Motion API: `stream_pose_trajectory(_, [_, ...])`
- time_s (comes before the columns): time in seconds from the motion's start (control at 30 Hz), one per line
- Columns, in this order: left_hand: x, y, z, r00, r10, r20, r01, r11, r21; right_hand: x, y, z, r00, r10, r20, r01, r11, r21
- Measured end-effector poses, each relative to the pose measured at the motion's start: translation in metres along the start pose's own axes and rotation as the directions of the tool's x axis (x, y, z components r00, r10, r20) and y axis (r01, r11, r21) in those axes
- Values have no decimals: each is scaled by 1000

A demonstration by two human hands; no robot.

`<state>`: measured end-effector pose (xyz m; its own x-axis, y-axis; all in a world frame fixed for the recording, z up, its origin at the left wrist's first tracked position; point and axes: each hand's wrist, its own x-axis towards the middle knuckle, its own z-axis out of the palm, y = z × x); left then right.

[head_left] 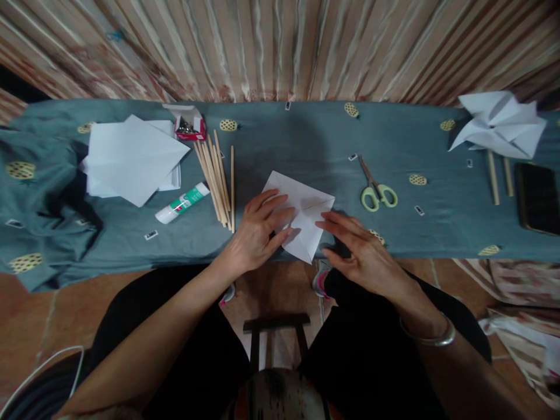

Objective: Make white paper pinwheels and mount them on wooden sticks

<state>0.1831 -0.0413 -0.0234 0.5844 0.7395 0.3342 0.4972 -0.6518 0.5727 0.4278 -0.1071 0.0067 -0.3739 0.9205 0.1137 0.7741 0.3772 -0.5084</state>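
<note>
A square sheet of white paper [301, 198] with crease lines lies turned cornerwise near the table's front edge, one corner reaching that edge. My left hand [262, 230] rests on its left part, fingers stretched out over the paper. At the right side of the sheet is my right hand [361, 248], fingers spread, the fingertips at the paper's right edge. Neither hand grips anything. Green-handled scissors [375, 189] lie to the right of the sheet, blades pointing away from me. Several wooden sticks [215, 181] are on the left.
A glue stick [182, 203], a stack of white paper [135, 154] and an open red box of small metal pieces [189, 125] sit at the left. Paper pinwheels [496, 125] on sticks and a dark phone [538, 198] are far right. A striped curtain [280, 46] hangs behind the table.
</note>
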Motion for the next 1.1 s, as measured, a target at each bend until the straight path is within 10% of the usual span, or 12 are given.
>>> stream_pose_trajectory(0.8, [-14,10,-3,999,19,38,-16,997,-74,13,9,8,1000,6,3,-7,970,244])
stream_pose_trajectory(1.1, [-12,9,1,999,13,41,-10,997,-81,23,6,20,969,220,-116,-163,914,371])
